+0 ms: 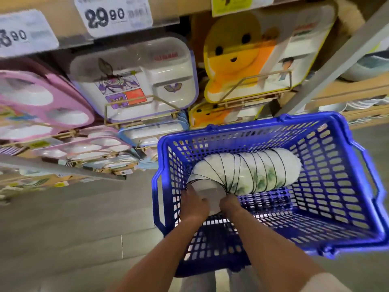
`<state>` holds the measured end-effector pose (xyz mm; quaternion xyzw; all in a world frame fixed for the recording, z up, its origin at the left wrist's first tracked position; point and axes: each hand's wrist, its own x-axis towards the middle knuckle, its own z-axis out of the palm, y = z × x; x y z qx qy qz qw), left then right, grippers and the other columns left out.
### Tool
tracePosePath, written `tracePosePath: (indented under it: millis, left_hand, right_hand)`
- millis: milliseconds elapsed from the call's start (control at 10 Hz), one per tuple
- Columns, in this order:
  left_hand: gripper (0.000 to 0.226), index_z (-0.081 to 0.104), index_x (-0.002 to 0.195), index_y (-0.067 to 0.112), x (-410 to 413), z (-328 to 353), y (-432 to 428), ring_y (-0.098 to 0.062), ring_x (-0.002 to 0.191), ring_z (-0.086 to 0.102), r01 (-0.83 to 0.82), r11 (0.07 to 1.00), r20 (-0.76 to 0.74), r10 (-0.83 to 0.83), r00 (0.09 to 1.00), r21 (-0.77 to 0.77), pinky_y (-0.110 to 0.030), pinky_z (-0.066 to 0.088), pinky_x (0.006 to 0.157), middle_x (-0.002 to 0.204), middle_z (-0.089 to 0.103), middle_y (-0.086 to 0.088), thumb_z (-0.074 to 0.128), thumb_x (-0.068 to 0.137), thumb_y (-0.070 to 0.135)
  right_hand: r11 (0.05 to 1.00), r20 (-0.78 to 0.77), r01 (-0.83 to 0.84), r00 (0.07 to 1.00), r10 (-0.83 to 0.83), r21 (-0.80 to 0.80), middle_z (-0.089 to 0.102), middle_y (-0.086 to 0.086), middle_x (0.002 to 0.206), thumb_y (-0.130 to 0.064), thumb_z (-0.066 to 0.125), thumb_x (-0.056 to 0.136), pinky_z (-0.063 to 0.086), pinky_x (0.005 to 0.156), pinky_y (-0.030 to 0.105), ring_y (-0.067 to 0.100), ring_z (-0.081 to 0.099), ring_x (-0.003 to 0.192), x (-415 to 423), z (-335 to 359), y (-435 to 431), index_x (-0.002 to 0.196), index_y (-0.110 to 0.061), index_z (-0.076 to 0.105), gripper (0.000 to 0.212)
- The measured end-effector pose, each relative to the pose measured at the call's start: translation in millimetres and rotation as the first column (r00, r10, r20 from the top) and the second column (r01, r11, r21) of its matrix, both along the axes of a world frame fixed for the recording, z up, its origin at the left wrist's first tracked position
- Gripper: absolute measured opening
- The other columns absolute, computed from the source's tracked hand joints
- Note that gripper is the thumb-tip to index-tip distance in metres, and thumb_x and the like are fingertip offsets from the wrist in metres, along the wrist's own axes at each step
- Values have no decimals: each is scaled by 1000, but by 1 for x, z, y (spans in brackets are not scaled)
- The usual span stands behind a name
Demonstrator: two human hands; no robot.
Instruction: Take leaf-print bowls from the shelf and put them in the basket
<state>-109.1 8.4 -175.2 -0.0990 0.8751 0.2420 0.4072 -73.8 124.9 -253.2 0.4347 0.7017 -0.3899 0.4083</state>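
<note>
Placing step: the stack of leaf-print bowls [259, 171] lies on its side inside the blue basket [252, 127], lower centre of frame, with left hand [194, 204] and right hand [228, 202] curled round its near end; next, probably, settle it and release.

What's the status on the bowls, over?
Status: left grip and right grip hold near end of leaf-print bowl stack. Stack lies sideways inside blue basket. Nothing in the way.
</note>
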Motion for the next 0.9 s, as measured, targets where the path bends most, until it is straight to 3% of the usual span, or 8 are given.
tracePosePath:
  millis: [100, 200, 300, 400, 500, 600, 700, 900]
  left_hand:
    - [73, 13, 154, 14, 3, 13, 2, -37, 134, 40, 3, 1000, 30, -3, 1000, -18, -41, 40, 107, 147, 32, -21, 49, 92, 24]
    - [75, 8, 155, 17, 8, 33, 2, -35, 130, 43, 36, 998, 32, -35, 999, -54, -39, 41, 105, 142, 36, -20, 49, 93, 30]
    - [69, 20, 152, 14, 10, 49, -2, -35, 132, 40, 42, 999, -52, -43, 998, -20, -41, 37, 109, 142, 39, -19, 52, 92, 26]
    - [61, 32, 145, 6, 9, 62, -5, -34, 134, 38, 97, 994, -106, -103, 989, -53, -40, 33, 112, 143, 38, -17, 54, 93, 29]
    - [54, 42, 142, 8, 8, 77, -10, -31, 131, 39, 184, 981, -172, -192, 966, -61, -37, 32, 111, 139, 45, -14, 51, 93, 27]
    - [46, 52, 138, 14, 3, 97, -13, -28, 129, 41, 180, 983, -286, -160, 945, 42, -33, 34, 107, 135, 52, -9, 54, 92, 21]
    - [46, 51, 137, 17, -6, 124, -10, -27, 125, 47, 1, 933, -235, 90, 968, 361, -37, 40, 105, 134, 53, -9, 54, 92, 9]
    - [63, 51, 129, 29, -27, 189, 12, -27, 115, 50, -294, 526, 42, 438, 898, 798, -36, 49, 83, 131, 54, -6, 48, 67, 17]
  right_hand:
    - [987, 66, -130, 988, 136, -92, 59, 20, 125, -5, 41, 98, 46, 46, 18, 22, 61, 107, -3, 31, 6, 112, 0, 56, 21]
    - [973, 172, -120, 973, 155, -195, 61, 14, 75, -3, 31, 100, 46, 53, 34, 22, 59, 59, 1, 49, 8, 88, -4, 48, 21]
    - [950, 244, 15, 968, 65, -312, 63, 16, 72, -1, 28, 99, 48, 40, 26, 19, 61, 43, 3, 71, 20, 99, 2, 48, 20]
    - [935, 227, 67, 974, 14, -349, 66, 25, 98, 2, 31, 96, 58, 61, 34, 32, 70, 78, 4, 96, 33, 114, 8, 46, 24]
    - [935, 164, -31, 982, 94, -352, 61, 27, 118, 2, 44, 93, 47, 102, 47, 38, 63, 107, 0, 121, 52, 117, 7, 49, 25]
    - [884, 163, -64, 974, 156, -462, 64, 16, 79, 0, 41, 94, 53, 95, 41, 28, 61, 82, -6, 155, 69, 102, 3, 57, 18]
    - [869, 116, -50, 986, 122, -492, 71, 17, 76, -3, 37, 97, 60, 69, 33, 25, 70, 79, -13, 189, 86, 119, 14, 52, 32]
    - [885, -128, -195, 980, 155, -424, 73, 10, 67, -16, 41, 95, 59, 68, 28, 17, 70, 58, -37, 274, 101, 84, 6, 62, 32]
